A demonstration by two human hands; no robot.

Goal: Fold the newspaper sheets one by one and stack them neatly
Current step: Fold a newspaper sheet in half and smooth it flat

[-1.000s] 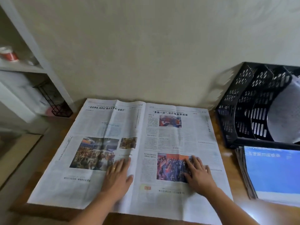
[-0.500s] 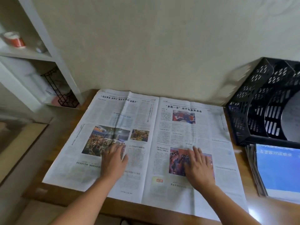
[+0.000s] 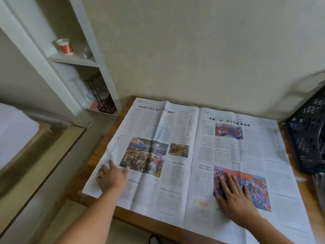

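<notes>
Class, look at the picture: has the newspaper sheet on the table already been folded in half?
No. The newspaper sheet lies fully open, both pages showing, with the left hand and right hand on it.

On the newspaper sheet [image 3: 190, 155] I read "一场议事会,如何让"金点子"变成"金果子"" far above my left hand [image 3: 110, 176], and ""多跑一步",诊疗服务显温度" far above my right hand [image 3: 235, 199].

One camera only, worn on my head; it looks forward and steeply down over the desk [image 3: 98, 155], close enough that my forearms enter from the bottom edge; the wide lens bends the wall ahead and takes in the shelf [image 3: 73, 59] at upper left and a black crate [image 3: 309, 138] at the right edge.
</notes>
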